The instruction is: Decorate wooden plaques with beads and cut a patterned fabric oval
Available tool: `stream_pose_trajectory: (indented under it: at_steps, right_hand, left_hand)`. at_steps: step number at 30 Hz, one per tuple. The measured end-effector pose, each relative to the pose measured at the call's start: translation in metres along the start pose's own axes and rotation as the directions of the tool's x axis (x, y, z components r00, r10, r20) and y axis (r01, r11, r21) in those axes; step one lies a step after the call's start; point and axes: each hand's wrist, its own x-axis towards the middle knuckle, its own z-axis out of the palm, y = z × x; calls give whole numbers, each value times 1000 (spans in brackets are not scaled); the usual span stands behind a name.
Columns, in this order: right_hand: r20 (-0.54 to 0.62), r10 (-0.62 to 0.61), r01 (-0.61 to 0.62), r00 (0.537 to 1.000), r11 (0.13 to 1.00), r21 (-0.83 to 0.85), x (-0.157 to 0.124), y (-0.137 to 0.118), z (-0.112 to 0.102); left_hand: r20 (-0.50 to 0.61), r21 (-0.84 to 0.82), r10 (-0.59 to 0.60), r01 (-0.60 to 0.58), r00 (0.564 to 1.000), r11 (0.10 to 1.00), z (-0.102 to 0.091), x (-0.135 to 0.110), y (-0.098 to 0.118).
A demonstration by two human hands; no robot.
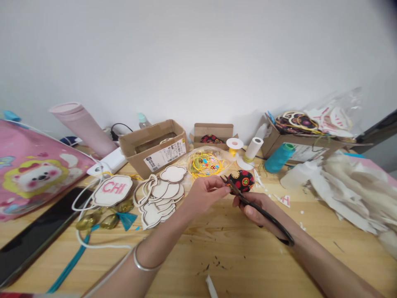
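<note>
My left hand (207,191) pinches the edge of a small black patterned fabric piece (242,180) with red and yellow dots, held just above the wooden table (198,248). My right hand (254,209) is closed round black scissors (263,213), whose blades point up-left and meet the fabric piece at its lower edge. A silver bangle sits on my left wrist. Small dark trimmings lie on the table below my hands.
A stack of wooden cut-out shapes (161,196) and a plaque reading CHI (112,189) lie left. Cardboard boxes (153,147), yellow cord (207,164), a teal thread cone (279,157) and white spools stand behind. White scraps (350,192) pile right; a dark tablet (34,234) and pink bag lie left.
</note>
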Motion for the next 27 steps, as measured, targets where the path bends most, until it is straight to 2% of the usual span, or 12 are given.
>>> stream_pose_trajectory:
  at_steps: [8,13,24,27]
  right_hand:
    - [17,-2,2,1000,1000,14,-1,2,-2]
    - [27,1,-2,1000,1000,26,0,1,-3]
    - [-31,-28,29,999,999,28,2,9,-2]
    - [-41,-36,37,999,999,35,2,9,-2]
  left_hand:
    - [0,-43,-39,39,999,998,1,0,0]
    - [6,0,-45,45,999,999,0,0,1]
    - [74,-42,-25,28,997,999,1,-2,-2]
    - [43,-27,-7,8,999,1000,4,-2,-1]
